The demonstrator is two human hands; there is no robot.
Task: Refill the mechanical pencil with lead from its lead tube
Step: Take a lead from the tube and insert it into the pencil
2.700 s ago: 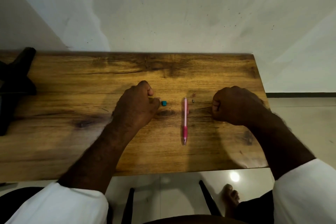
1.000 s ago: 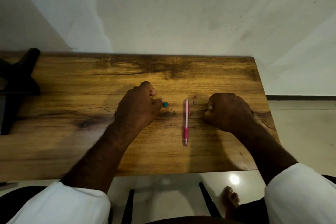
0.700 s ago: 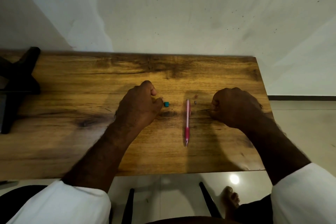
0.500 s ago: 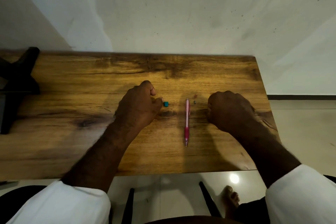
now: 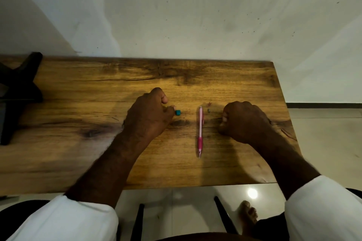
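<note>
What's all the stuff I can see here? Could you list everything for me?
Wooden table: one, brown grained top, against the wall.
Pink mechanical pencil: one, lying on the table between the hands, tip toward the person.
Small teal piece: one, at the left hand's fingertips; too small to identify.
Tiny dark bits: two, just beyond the pencil's far end, on its right; unclear what they are.
Black stand: one, far left of the table.
White wall: behind the table.
Left hand: curled, resting on the table.
Right hand: fisted, resting on the table.
White sleeves: two.
Bare foot: one, under the table.
</note>
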